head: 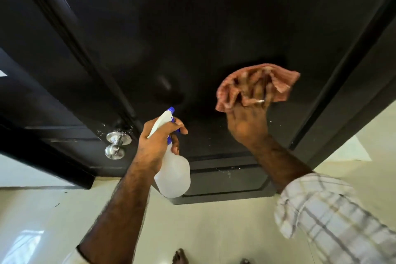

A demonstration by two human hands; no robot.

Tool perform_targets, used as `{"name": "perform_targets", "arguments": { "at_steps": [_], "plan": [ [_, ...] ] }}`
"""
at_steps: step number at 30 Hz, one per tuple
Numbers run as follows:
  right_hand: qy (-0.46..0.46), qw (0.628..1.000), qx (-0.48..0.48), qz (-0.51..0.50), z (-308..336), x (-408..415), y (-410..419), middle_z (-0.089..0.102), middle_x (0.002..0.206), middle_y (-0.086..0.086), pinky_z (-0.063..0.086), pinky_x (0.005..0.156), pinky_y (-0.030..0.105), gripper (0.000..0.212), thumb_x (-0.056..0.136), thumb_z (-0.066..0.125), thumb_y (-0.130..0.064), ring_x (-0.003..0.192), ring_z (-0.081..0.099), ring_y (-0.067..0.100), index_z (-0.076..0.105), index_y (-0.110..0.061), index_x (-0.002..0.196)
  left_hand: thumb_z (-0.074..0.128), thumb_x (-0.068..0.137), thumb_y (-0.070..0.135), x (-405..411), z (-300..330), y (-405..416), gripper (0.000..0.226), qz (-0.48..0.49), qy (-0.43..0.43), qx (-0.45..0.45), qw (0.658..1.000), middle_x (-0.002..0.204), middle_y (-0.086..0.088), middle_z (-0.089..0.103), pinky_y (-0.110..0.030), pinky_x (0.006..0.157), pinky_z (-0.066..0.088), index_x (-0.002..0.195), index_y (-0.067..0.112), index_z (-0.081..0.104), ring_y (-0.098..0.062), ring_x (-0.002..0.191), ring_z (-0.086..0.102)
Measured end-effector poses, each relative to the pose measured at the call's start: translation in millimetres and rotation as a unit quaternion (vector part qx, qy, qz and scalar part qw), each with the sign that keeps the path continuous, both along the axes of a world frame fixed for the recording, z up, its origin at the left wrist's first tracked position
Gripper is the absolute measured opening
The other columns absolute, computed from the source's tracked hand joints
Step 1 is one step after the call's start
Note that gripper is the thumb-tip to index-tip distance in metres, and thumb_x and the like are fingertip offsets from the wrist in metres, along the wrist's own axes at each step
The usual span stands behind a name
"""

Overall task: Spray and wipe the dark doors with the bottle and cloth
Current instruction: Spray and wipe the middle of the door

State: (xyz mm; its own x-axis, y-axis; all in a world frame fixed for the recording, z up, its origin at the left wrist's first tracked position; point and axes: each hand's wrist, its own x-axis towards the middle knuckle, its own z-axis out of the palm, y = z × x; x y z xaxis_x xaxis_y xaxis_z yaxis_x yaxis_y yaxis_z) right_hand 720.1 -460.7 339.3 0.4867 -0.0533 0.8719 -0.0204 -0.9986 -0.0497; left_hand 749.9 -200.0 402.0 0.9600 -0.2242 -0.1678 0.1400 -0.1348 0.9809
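Door [192,28] dark, droplets near knob [115,144]. Left hand [158,137] grips bottle [173,176], nozzle toward door. Right hand [248,122] holds pink cloth [285,83] pressed on door panel.

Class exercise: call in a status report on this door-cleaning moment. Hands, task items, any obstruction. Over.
Left hand grips spray bottle, nozzle toward dark door. Right hand holds pink cloth on door. Metal knob left, clear of wiping.

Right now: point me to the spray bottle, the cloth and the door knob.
spray bottle [174,174]: head view, on its translucent body below the left hand.
cloth [285,80]: head view, on the pink fold right of the fingers.
door knob [114,151]: head view, on the round chrome ball.
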Motion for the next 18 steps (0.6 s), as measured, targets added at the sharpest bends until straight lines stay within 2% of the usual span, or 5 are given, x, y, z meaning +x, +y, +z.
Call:
{"name": "perform_targets", "arguments": {
  "at_steps": [2,5,9,14,18],
  "plan": [
    [0.031,0.997,-0.047,0.059,-6,11,23,0.034,0.171,0.008,0.010,0.129,0.067,0.043,0.105,0.059,-0.025,0.165,0.012,0.039,0.059,-0.018,0.148,0.070,0.094,0.021,-9,1,-12,0.033,0.020,0.006,-0.018,1.000,0.098,-0.015,0.078,-0.037,0.056,0.054,0.123,0.008,0.063,-0.022,0.051,0.055],
    [0.162,0.960,-0.167,0.158,-51,1,20,0.057,0.158,0.005,0.032,0.121,0.051,0.044,0.093,0.074,-0.024,0.150,0.044,0.032,0.070,-0.021,0.136,0.074,0.092,0.022,-21,3,-21,0.035,0.064,0.023,-0.029,0.997,0.088,-0.014,0.077,-0.037,0.056,0.055,0.123,0.021,0.060,-0.023,0.052,0.055],
    [0.174,0.963,-0.173,0.111,-82,-37,-50,0.072,0.135,0.010,0.045,0.105,0.051,0.045,0.095,0.069,-0.022,0.124,0.069,0.036,0.063,-0.013,0.140,0.068,0.095,0.022,-26,-3,-25,0.033,0.039,-0.010,0.011,0.999,0.098,-0.016,0.077,-0.037,0.056,0.054,0.123,0.003,0.064,-0.023,0.052,0.056],
    [0.044,0.998,-0.046,-0.020,-17,-55,-92,0.025,0.176,0.002,0.030,0.121,0.061,0.051,0.110,0.056,-0.034,0.159,0.031,0.035,0.050,-0.023,0.160,0.066,0.099,0.023,-32,-8,-29,0.033,0.053,-0.009,0.025,0.998,0.096,-0.011,0.078,-0.035,0.057,0.057,0.127,0.006,0.062,-0.020,0.053,0.060],
    [0.014,1.000,0.022,0.006,2,-18,-36,0.022,0.175,0.011,0.003,0.129,0.069,0.051,0.109,0.055,-0.030,0.163,0.007,0.046,0.053,-0.018,0.158,0.067,0.098,0.020,-37,-6,-43,0.034,0.048,0.000,0.008,0.999,0.094,-0.012,0.078,-0.037,0.058,0.057,0.128,0.006,0.061,-0.022,0.052,0.058]
  ]
}}
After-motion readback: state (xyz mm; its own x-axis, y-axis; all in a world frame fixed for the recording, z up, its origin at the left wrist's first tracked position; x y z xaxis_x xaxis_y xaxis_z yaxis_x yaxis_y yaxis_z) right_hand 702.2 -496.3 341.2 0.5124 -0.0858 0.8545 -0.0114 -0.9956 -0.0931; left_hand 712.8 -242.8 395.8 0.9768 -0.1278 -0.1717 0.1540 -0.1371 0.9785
